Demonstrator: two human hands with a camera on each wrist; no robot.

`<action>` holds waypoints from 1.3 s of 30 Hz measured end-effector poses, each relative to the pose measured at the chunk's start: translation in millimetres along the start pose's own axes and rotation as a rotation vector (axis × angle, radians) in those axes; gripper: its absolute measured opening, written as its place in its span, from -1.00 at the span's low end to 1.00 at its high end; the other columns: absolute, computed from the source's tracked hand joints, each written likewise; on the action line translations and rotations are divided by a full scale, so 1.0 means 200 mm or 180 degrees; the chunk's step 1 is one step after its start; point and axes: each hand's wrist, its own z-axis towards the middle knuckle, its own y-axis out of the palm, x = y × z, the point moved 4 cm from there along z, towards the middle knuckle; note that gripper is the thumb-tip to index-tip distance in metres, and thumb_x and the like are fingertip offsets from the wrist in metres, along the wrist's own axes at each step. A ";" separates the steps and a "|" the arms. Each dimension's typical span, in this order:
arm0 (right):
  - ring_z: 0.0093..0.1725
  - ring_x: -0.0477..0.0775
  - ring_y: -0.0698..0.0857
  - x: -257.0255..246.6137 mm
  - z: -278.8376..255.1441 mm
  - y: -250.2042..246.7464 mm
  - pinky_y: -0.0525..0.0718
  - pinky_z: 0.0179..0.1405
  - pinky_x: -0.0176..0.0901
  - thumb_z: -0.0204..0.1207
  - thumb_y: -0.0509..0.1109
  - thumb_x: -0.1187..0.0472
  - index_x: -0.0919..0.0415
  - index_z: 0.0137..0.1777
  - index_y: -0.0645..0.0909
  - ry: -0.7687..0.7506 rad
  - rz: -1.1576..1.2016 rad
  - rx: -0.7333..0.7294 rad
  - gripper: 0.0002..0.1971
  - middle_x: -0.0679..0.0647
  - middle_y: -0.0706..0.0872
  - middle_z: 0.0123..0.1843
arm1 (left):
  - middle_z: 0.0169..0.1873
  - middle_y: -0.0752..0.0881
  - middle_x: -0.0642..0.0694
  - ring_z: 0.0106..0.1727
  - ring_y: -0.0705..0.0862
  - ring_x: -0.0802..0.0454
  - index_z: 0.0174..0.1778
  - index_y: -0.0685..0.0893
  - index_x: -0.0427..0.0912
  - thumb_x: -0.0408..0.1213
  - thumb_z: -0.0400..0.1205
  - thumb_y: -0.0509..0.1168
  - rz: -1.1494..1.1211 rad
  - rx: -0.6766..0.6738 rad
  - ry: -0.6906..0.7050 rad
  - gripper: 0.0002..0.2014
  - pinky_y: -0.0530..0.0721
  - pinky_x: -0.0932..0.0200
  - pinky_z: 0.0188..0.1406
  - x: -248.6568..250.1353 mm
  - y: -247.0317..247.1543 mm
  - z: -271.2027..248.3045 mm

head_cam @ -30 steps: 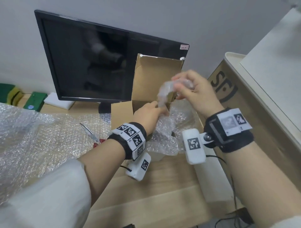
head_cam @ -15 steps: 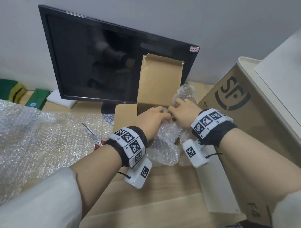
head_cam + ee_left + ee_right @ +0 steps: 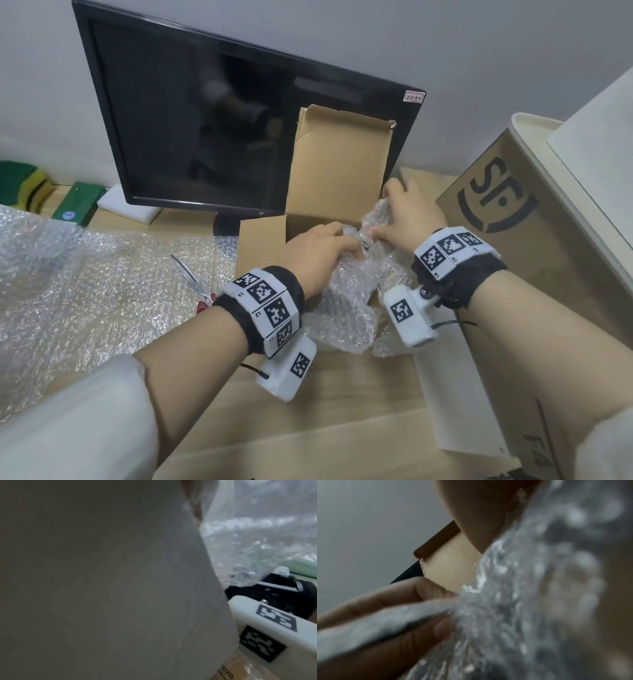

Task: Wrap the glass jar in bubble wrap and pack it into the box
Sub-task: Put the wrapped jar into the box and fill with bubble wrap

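Right now both hands are busy at the small open box (image 3: 329,178), which sits near the middle of the desk, at about 12 o'clock from the wrists. Left hand (image 3: 318,250) curls its fingers down onto the bubble wrap (image 3: 346,301) bundle at the box's mouth. Right hand (image 3: 407,219), at 3 o'clock from the left one, pinches a flap of the wrap between thumb and fingers (image 3: 412,639). No bare glass shows, so the jar is probably inside that bundle, half in the box, but I cannot see it. Glass is hard, a bit heavy and breaks easily. The wrap is soft, light and slippery, so the jar could slide out of it. I think it is best to hold the fat middle of the bundle with the whole hand, not just a loose flap. Scissors (image 3: 191,281) and a big sheet of wrap (image 3: 68,274) lie at 9 o'clock, near a black screen (image 3: 219,130).
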 end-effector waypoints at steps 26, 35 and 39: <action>-0.12 0.08 0.60 -0.16 0.01 -0.07 0.38 0.26 0.03 0.58 0.15 -0.17 0.08 -0.27 0.67 -0.1399 -0.1165 -0.0924 -0.57 -0.01 0.67 -0.33 | -0.12 0.34 0.07 -0.01 0.39 0.06 0.21 0.62 0.12 -0.56 0.53 0.14 -0.0006 -0.0008 -0.0061 -0.49 0.29 0.17 -0.19 -0.01 -0.01 0.00; 0.15 -0.02 0.21 -0.15 -0.09 0.09 0.00 0.49 0.21 0.64 -0.42 -0.14 -0.16 -0.22 0.40 -0.0773 -0.0778 -0.2217 -0.46 -0.08 0.50 -0.07 | 0.09 0.52 0.08 0.20 0.51 0.00 0.18 0.62 0.17 -0.38 0.56 0.27 -0.0074 0.0146 0.0078 -0.63 0.39 0.24 -0.01 -0.02 0.03 0.01; 0.16 -0.03 0.57 -0.11 -0.05 -0.02 0.36 0.42 0.19 0.45 -0.17 -0.42 -0.08 0.10 0.61 -0.0773 0.0252 -0.1784 -0.36 -0.06 0.68 0.17 | 0.06 0.51 0.03 0.16 0.48 0.02 0.20 0.62 0.14 -0.43 0.57 0.21 -0.0090 0.0103 0.0028 -0.61 0.35 0.22 -0.05 -0.02 0.01 0.01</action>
